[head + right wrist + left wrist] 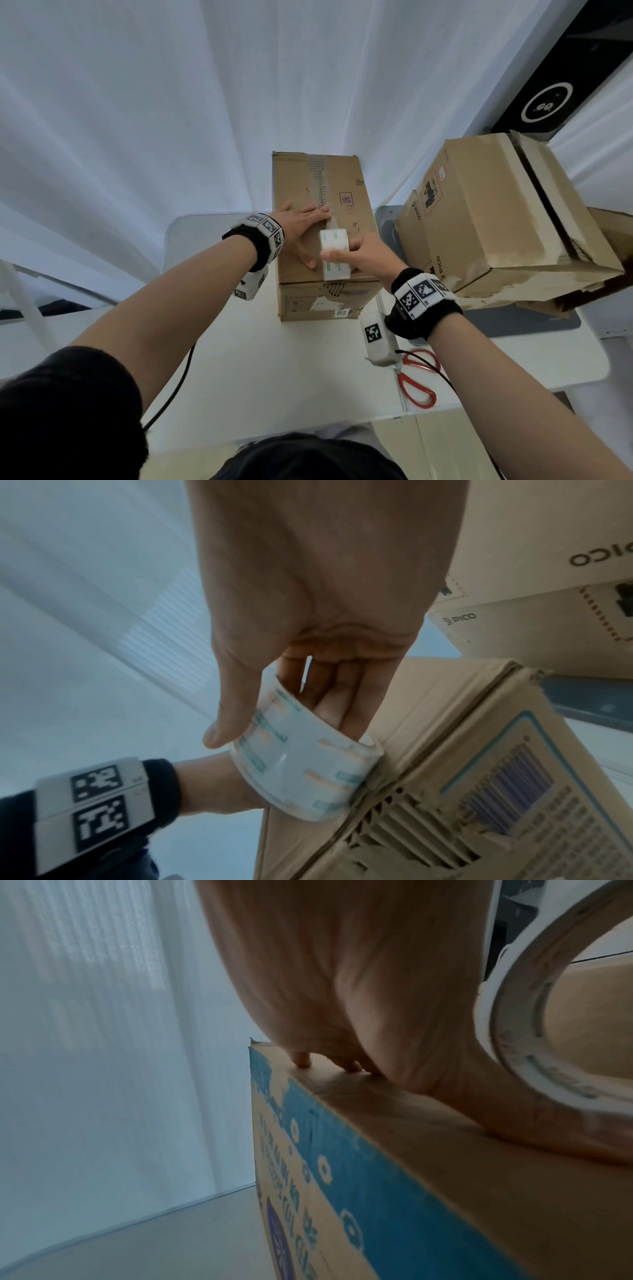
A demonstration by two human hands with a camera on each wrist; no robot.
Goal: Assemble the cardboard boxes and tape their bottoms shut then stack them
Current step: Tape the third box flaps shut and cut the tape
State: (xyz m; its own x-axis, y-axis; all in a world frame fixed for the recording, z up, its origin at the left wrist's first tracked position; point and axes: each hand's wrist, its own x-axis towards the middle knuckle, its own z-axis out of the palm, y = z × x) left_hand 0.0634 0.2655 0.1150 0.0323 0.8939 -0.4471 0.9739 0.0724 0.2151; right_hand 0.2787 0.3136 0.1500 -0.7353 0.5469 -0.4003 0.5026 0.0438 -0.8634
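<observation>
A brown cardboard box point(349, 185) stands on the white table point(257, 359), its closed flaps facing up. My left hand point(301, 222) lies flat on the box top point(445, 1150), fingers straight, pressing beside the centre seam. My right hand point(363, 253) grips a white roll of tape point(335, 253) near the box's near edge, with the thumb outside and the fingers through the core point(301, 767). The roll point(534, 1020) stands on edge on the box top point(445, 710).
A stack of assembled brown boxes point(496, 219) sits at the right on a grey tray point(534, 322). Red-handled scissors point(416, 380) lie on the table near my right wrist. A black cable point(178, 387) hangs at the left. White curtain point(171, 102) behind.
</observation>
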